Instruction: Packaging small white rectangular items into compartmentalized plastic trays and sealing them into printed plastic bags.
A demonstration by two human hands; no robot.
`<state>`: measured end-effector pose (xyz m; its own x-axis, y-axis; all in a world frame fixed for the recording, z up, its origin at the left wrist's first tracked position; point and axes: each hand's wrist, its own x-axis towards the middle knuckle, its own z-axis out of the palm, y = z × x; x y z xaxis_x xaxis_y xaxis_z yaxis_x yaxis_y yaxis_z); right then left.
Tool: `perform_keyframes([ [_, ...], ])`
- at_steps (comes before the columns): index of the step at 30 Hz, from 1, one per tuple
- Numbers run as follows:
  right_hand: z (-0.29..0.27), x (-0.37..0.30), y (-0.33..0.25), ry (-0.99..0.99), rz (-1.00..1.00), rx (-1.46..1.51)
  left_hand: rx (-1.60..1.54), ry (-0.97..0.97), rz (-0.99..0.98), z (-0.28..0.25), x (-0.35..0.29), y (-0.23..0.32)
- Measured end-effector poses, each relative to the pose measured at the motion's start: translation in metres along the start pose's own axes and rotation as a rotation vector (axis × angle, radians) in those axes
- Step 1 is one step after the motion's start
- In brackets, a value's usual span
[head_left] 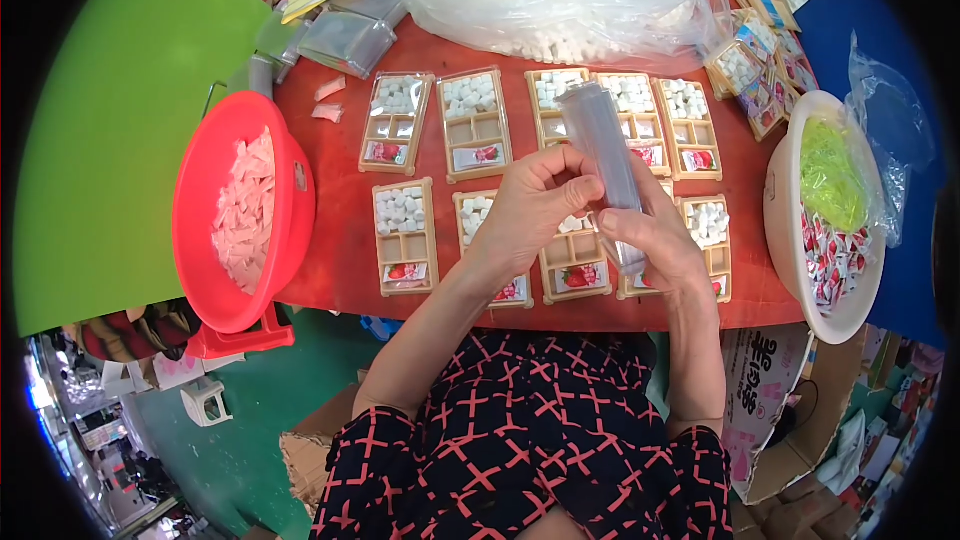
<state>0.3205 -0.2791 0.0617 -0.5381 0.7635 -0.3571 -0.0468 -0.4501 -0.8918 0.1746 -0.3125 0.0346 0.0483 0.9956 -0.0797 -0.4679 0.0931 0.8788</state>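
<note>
My right hand [655, 230] grips a stack of clear plastic lids [600, 130] from its right side and lower end, held upright above the trays. My left hand [545, 200] is closed, its thumb and fingers pinching the left edge of the stack. Below lie two rows of tan compartment trays, such as a front-left tray [405, 245] and a back-left tray [396, 130]. They hold white marshmallow-like pieces [470, 95] and small strawberry-printed packets [578, 277]. The two back-left trays look glossy, as if covered by clear lids. My hands hide parts of the middle trays.
A red basin [300, 210] of pink packets stands left; a white basin [780, 210] with printed packets and a green bag stands right. A large plastic bag [430, 10] of white pieces lies at the back. Clear lids [345, 45] pile back left, packed trays [765, 70] back right.
</note>
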Motion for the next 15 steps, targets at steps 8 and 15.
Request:
perform_keyframes([
  [8,-0.0022,-0.0021,0.0064,-0.022,0.002,0.075,0.003,0.025,0.009,0.0103,-0.0047,0.0047],
  [15,-0.0118,-0.0063,0.0029,-0.086,-0.003,0.3,0.007,0.032,0.032,0.0086,-0.0055,0.0053],
])
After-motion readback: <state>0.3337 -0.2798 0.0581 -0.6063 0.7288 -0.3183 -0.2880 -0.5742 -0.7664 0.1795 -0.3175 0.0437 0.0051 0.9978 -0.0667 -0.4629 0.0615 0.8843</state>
